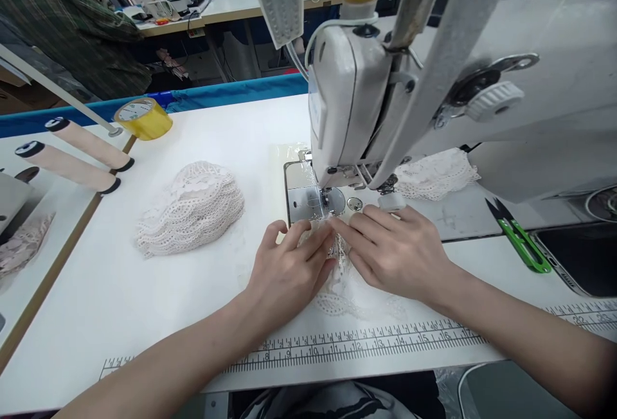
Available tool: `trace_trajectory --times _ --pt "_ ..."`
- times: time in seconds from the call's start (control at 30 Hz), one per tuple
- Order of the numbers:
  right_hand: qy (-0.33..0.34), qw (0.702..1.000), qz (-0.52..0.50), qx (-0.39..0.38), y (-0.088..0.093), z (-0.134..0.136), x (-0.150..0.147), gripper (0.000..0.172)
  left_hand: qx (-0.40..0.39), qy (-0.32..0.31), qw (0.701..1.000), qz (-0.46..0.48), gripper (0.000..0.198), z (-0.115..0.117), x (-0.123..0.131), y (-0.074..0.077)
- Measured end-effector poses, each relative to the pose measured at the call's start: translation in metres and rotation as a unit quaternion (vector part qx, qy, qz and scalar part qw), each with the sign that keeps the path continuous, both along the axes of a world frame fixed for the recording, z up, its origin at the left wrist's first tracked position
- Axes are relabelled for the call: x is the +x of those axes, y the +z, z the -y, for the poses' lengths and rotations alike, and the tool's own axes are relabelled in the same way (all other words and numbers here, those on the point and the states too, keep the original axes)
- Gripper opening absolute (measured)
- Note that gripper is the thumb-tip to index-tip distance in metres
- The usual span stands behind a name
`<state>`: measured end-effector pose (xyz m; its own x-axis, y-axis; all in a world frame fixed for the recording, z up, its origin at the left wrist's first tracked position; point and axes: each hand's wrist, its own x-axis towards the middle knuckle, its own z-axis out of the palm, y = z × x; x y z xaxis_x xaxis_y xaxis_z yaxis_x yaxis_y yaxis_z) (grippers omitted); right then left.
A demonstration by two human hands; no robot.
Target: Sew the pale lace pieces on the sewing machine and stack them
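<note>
White lace fabric (337, 290) lies under both hands, just in front of the needle of a sewing machine (344, 98). My left hand (292, 265) presses the lace from the left, its fingers bent and its index fingertip near the presser foot (330, 200). From the right, my right hand (398, 249) holds the same lace, with the index finger reaching toward the foot and the thumb tucked below. The two index fingertips nearly meet. Part of the lace is hidden beneath the fingers.
A pile of lace (193, 210) sits left; more lace (434, 175) lies behind my right hand. Green snips (523, 242) and a phone (583, 258) are at right. Thread cones (67, 165) and yellow tape (144, 119) stand back left. A printed ruler (357, 345) runs along the front. Another person (72, 33) is beyond.
</note>
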<state>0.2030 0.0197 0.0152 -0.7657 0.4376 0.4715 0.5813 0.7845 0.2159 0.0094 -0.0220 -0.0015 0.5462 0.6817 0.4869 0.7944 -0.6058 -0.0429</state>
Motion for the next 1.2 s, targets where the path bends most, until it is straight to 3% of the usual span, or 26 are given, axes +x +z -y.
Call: trace_trajectory --times 0.3,1.2 --pt "-0.077 0.994 0.058 -0.042 -0.007 -0.003 0.003 0.034 -0.017 0.031 0.999 -0.024 0.029 -0.004 -0.002 0.003" --pt "-0.093 0.993 0.071 -0.018 -0.011 -0.017 0.005 0.035 -0.031 0.074 0.995 -0.053 0.035 -0.008 0.004 0.001"
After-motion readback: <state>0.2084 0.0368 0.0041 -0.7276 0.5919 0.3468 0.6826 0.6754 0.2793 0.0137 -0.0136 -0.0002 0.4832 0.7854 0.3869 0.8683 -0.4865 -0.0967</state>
